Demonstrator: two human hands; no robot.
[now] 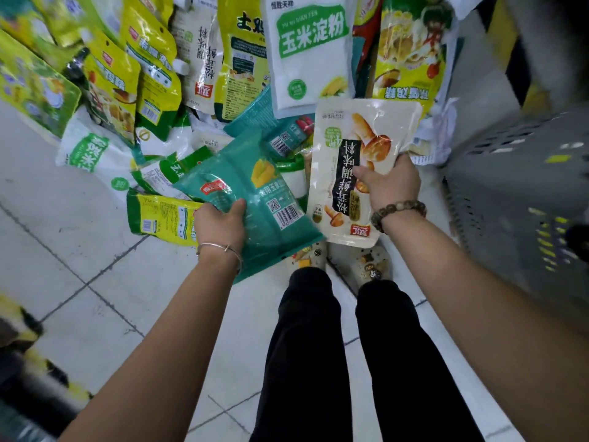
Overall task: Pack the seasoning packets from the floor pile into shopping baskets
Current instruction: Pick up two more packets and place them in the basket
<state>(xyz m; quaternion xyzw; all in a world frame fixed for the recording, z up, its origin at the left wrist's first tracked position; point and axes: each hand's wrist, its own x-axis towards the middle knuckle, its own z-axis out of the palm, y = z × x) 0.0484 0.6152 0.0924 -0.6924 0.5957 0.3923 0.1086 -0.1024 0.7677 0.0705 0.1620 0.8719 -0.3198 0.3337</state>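
A person stands over a floor pile (153, 90) of seasoning packets, one pouch in each hand. The left hand (220, 221) pinches a teal packet (255, 193) at its lower left edge, thumb on the printed face and fingers hidden underneath. The right hand (390, 183) grips a cream mushroom-seasoning packet (360, 122) by its right side, thumb across the front and fingers curled behind. Both packets hang above the tiled floor (79, 250), just in front of the person's shoes, their edges close or just overlapping.

The heap of yellow, green and white pouches lies beyond them, with a large white corn-starch bag (306, 52) on top. A grey perforated shopping basket (516, 186) stands close at the right, blurred; what it contains cannot be seen.

The pouches look like glossy plastic film, soft and bulging, so they are probably light but slippery, with loose contents that shift when tilted. A hold across the filled body, or on the flat sealed border, should be surer than a fingertip pinch at a corner. The film creases easily yet seems unlikely to break if dropped into the basket. The cream packet is the nearer one to the basket.
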